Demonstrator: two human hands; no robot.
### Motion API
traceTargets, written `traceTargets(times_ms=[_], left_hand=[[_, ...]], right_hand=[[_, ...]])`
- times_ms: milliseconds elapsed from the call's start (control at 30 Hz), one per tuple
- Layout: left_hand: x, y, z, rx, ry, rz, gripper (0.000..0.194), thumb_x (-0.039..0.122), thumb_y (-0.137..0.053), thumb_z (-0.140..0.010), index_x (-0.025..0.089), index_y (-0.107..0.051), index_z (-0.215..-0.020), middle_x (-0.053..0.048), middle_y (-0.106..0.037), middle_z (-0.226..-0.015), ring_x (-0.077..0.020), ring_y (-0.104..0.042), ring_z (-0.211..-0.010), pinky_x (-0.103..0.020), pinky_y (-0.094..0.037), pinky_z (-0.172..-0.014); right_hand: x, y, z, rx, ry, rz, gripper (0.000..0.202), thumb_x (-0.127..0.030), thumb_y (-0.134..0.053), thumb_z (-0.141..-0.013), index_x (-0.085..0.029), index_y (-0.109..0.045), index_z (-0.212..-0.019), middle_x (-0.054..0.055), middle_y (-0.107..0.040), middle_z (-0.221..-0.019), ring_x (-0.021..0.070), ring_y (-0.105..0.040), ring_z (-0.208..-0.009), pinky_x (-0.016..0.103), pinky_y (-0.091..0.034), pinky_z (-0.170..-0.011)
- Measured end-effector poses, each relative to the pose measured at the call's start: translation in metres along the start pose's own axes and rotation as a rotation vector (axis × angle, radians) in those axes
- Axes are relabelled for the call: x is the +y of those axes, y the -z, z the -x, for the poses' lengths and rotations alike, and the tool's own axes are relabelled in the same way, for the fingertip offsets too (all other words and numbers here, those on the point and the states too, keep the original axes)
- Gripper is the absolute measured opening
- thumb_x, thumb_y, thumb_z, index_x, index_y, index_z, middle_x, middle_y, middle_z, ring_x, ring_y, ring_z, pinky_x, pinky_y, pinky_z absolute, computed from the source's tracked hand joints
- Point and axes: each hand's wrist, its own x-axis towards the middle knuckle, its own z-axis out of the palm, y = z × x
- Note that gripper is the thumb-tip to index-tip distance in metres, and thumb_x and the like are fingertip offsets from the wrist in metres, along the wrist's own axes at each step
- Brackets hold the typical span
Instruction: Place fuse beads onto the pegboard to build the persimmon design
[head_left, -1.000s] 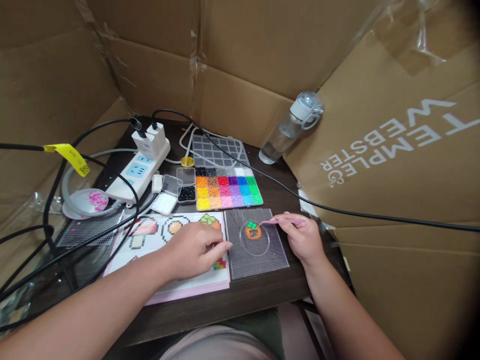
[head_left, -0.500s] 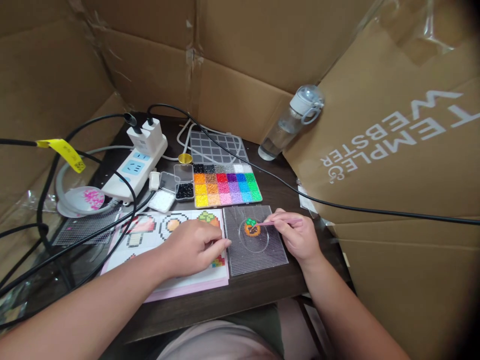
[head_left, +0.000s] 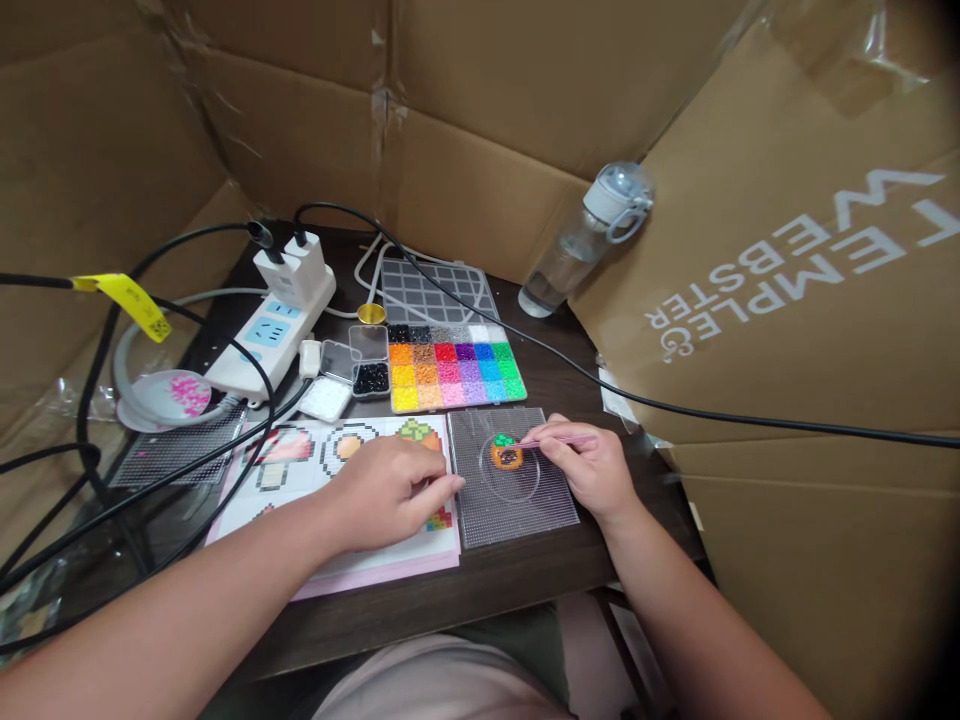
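In the head view, pink tweezers are held in my right hand, with the fingers pinched round them. Their tip reaches an orange, black and green bead figure on a clear pegboard. A clear round outline surrounds the figure. My left hand rests on a printed pattern sheet, fingers curled in and thumb pointing at the pegboard's left edge. Nothing shows in its grasp. Above the pegboard lies a sectioned box of coloured beads.
Small boxes of black beads and white beads sit near a power strip. Black cables cross the table. A water bottle stands at the back right. Cardboard walls enclose the table.
The tweezers' tip has shifted slightly over the bead figure. My left hand stays in place; the whole view has moved a little.
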Motion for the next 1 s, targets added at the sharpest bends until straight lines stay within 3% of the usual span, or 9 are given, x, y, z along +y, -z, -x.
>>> traceTargets(times_ms=[467,667,800,1000], left_hand=[[0.0,0.0,0.0,-0.002,0.001,0.016,0.038,0.029,-0.046,-0.097,0.018,-0.055,-0.062,0.003,-0.052,-0.054,-0.0112,-0.045,-0.05,-0.025,-0.027,-0.053],[0.0,-0.001,0.001,0.001,0.006,0.017,0.039,0.03,-0.046,-0.097,0.018,-0.056,-0.061,0.003,-0.053,-0.054,-0.0114,-0.045,-0.05,-0.026,-0.025,-0.053],[0.0,-0.001,0.002,0.007,0.009,-0.004,0.039,0.029,-0.046,-0.097,0.018,-0.056,-0.061,0.002,-0.055,-0.055,-0.012,-0.047,-0.051,-0.026,-0.026,-0.053],[0.0,-0.002,0.002,0.009,0.027,-0.04,0.035,0.03,-0.047,-0.095,0.019,-0.058,-0.064,0.0,-0.056,-0.062,-0.0145,-0.051,-0.058,-0.026,-0.031,-0.055]], right_hand=[[0.003,0.0,-0.001,-0.019,0.026,-0.022,0.015,-0.029,-0.067,-0.087,-0.023,-0.08,-0.083,0.006,-0.077,-0.083,0.0212,-0.068,-0.077,0.037,-0.051,-0.077],[0.004,0.004,0.0,0.007,0.029,-0.053,0.016,-0.031,-0.065,-0.089,-0.025,-0.08,-0.085,0.006,-0.077,-0.085,0.0217,-0.068,-0.08,0.039,-0.05,-0.082],[0.011,0.005,-0.002,0.093,-0.017,-0.138,0.016,-0.037,-0.069,-0.085,-0.025,-0.079,-0.084,0.006,-0.077,-0.084,0.0238,-0.069,-0.084,0.041,-0.052,-0.083],[0.019,0.003,-0.005,0.11,-0.044,-0.104,0.022,-0.044,-0.071,-0.082,-0.024,-0.079,-0.081,0.008,-0.078,-0.082,0.0258,-0.071,-0.084,0.046,-0.053,-0.089]])
